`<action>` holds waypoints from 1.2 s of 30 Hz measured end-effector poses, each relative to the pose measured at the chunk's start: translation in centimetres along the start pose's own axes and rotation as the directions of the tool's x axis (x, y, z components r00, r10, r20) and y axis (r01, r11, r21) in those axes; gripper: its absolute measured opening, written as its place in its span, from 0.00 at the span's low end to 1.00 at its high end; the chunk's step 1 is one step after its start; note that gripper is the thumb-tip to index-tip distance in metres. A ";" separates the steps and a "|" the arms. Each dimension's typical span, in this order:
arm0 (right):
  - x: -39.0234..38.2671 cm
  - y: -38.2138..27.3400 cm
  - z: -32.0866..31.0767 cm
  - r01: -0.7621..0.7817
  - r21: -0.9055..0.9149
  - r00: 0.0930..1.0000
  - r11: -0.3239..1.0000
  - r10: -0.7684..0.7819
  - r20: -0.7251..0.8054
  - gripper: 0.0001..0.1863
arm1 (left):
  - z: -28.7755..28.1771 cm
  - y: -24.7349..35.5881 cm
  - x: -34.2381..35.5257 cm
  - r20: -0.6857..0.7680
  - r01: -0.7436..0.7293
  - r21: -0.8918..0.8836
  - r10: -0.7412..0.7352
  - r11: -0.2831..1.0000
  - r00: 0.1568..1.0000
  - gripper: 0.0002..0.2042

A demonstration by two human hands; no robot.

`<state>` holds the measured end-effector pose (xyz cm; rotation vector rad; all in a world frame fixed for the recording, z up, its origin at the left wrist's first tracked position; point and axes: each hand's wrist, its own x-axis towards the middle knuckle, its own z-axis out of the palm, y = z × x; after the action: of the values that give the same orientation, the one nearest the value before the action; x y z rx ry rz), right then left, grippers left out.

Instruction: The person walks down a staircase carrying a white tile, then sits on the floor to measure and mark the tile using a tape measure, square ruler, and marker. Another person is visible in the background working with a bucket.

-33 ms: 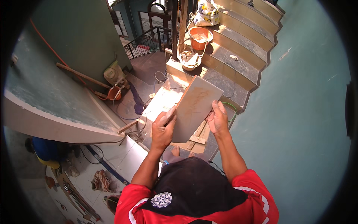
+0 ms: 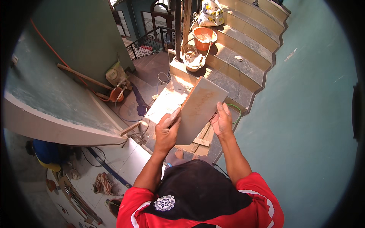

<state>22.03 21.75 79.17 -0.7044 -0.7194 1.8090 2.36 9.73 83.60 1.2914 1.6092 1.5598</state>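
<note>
A rectangular beige tile (image 2: 198, 109) is held up over a stairwell, gripped at its two long edges by a pair of bare hands. The left hand (image 2: 166, 131) is closed around the tile's left edge, thumb laid along the face and fingers wrapped behind; the right hand (image 2: 221, 121) is pressed against the right edge with its fingers only partly curled and the fingertips extended up the side. The tile is tilted, its far corner raised toward the staircase (image 2: 243, 49), apparently so that its dusty, scratched face can be looked over in the sunlight. Whether anything is marked on that face cannot be made out.

Below the tile, a wooden straightedge (image 2: 202, 137) is seen lying on the landing by the bare toes of a foot, most of it hidden by the tile and the hands. On the lower steps an orange bucket (image 2: 203, 38) and a pale basin (image 2: 193, 60) with cord or wire have been set, presumably within reach of the work; their contents are too small to tell. A white sack (image 2: 211, 13) is cut off at the upper edge. At the left, against the green wall (image 2: 76, 41), a small machine (image 2: 116, 76) and a long wooden stick (image 2: 83, 76) are partly lost in shadow. Another person in blue (image 2: 47, 152) is glimpsed at the lower left, largely hidden beneath a ledge.
</note>
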 end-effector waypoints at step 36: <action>1.9 -1.6 0.7 -0.042 0.277 0.954 0.960 0.121 -0.274 0.23 | -0.6 -5.6 -0.7 0.206 0.324 -0.845 -0.300 0.426 0.931 0.26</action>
<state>21.85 23.93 80.56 -0.8035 -0.2469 1.7855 0.65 9.63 78.16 0.3821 0.6971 1.7114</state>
